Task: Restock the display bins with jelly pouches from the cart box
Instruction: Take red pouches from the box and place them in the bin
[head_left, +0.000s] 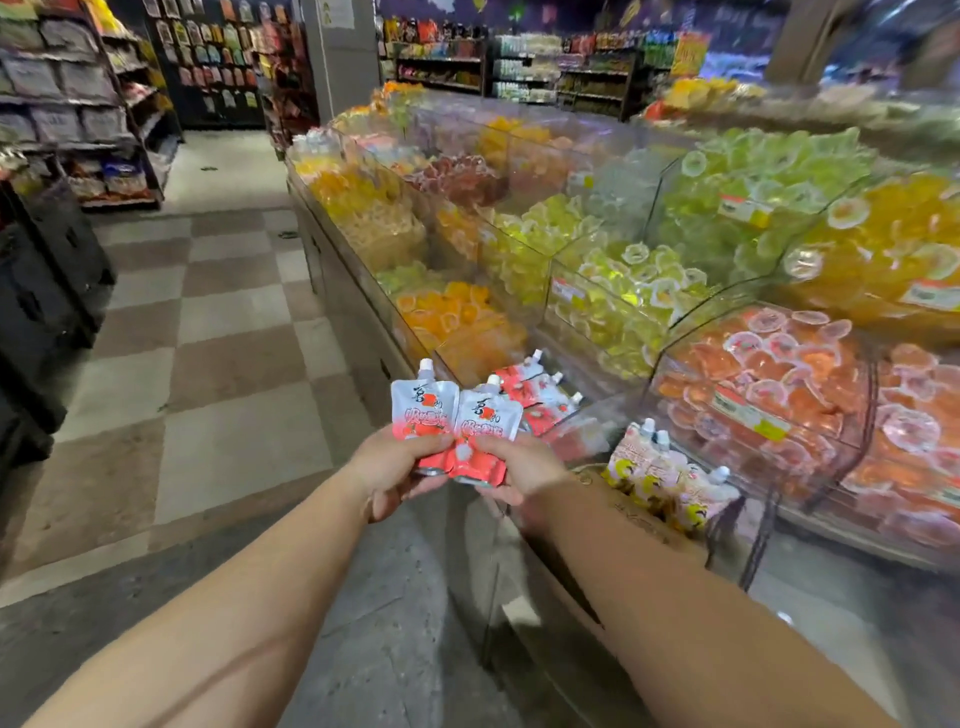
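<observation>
The room is a shop aisle with a checkered tile floor (208, 322) and dark snack shelves (78, 104) at its left side. A long display counter (358, 312) runs along the right, with clear bins (613, 291) full of yellow, green and orange jelly cups. A cardboard cart box (644, 525) stands below the counter's near edge, with pale pouches (670, 478) upright in it. In front of the near bin, the left hand (395, 467) and the right hand (519, 467) hold two red-and-white jelly pouches (457, 421) together, fingers curled and pinching their bottom parts.
</observation>
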